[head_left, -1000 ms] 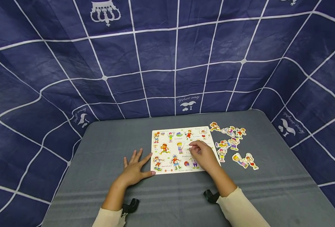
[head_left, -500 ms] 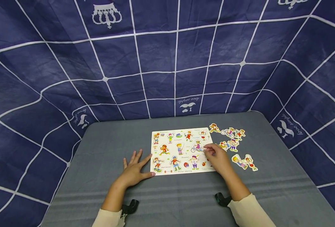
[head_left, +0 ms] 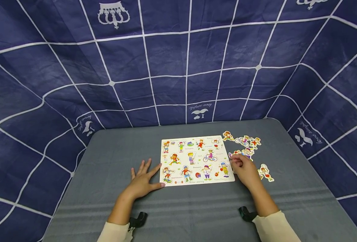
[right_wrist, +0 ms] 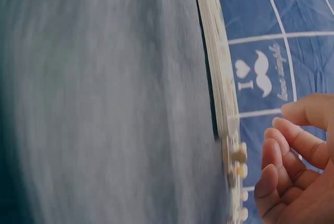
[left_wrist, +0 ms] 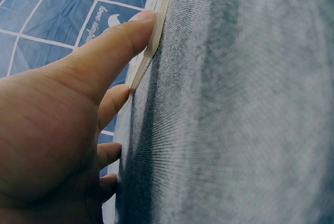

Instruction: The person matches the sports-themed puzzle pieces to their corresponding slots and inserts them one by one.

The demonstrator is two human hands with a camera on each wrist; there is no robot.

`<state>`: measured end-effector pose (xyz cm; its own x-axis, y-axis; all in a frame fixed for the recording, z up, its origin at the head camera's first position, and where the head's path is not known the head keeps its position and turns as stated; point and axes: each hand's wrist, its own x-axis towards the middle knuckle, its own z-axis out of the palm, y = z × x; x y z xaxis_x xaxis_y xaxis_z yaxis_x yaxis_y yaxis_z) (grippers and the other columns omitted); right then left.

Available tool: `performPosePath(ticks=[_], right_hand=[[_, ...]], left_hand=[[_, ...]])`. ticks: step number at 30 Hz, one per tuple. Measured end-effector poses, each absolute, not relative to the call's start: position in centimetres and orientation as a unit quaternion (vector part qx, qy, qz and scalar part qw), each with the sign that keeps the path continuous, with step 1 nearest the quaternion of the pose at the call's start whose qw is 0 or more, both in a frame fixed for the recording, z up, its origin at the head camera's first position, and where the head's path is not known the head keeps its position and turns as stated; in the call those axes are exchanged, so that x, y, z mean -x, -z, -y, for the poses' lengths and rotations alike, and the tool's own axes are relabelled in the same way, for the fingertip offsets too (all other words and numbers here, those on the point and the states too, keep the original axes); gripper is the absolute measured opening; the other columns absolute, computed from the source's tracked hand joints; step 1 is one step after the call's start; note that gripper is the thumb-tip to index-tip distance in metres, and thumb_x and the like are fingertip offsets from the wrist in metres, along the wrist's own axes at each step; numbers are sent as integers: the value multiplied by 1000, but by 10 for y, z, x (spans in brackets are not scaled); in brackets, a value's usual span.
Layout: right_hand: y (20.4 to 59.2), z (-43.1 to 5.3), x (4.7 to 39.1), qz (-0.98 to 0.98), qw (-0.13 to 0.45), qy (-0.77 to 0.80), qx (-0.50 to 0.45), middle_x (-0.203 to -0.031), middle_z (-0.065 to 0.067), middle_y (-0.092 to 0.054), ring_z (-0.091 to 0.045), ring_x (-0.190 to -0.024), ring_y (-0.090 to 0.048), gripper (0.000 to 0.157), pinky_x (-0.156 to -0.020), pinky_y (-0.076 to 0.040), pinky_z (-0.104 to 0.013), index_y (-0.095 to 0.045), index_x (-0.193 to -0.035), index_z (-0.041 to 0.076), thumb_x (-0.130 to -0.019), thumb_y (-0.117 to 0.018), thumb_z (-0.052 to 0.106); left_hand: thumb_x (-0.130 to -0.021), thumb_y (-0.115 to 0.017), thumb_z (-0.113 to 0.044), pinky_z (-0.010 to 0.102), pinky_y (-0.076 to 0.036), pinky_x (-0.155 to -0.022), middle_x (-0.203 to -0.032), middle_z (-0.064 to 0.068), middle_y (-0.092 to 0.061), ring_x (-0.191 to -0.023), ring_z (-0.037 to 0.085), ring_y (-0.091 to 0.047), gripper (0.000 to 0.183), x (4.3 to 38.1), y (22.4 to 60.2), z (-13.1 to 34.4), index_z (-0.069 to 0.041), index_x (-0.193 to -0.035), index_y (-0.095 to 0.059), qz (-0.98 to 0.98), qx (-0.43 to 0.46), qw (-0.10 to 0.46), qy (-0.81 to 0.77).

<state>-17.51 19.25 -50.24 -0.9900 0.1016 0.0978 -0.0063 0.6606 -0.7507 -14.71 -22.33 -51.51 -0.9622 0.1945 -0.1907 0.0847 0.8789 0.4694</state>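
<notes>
Sports-figure puzzle board (head_left: 179, 168), one: lies flat on grey cloth-covered table (head_left: 114, 148), between both hands. Probably light and stiff; best steadied by the edges. Loose cut-out pieces, including runner (head_left: 228, 136), cyclist (head_left: 242, 141) and racket player (head_left: 265, 172): lie off the board's right edge, some overlapping or touching. Likely thin, rigid, featherweight, awkward to lift flat; best pinched by the small knobs (right_wrist: 239, 152). Left hand (head_left: 142, 181): fingers spread, touches board's left edge. Right hand (head_left: 243, 168): fingers loosely bent above loose pieces, nothing visibly gripped.
</notes>
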Motion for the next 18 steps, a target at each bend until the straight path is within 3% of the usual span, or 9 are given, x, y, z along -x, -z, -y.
performPosePath(ticks=[12,18], right_hand=[[504,-209,177,930,12,-364,44,-92,-11,-68,-12,-78,-59,18,-68,-44,-26,-72,-103,2,-90,-68,13],[504,-212,177,929,-2,-367,48,-87,-9,-70,-8,-74,-61,16,-65,-45,-25,-70,-100,1,-90,-70,14]], left_hand=[[-82,-73,-66,77,8,-115,-171,15,-12,-158,43,0,87,146,514,226,-37,-156,-39,-963,-72,114,-234],[-82,-73,-66,77,8,-115,-171,15,-13,-158,43,-1,87,147,515,224,-37,-156,-38,-962,-76,111,-238]])
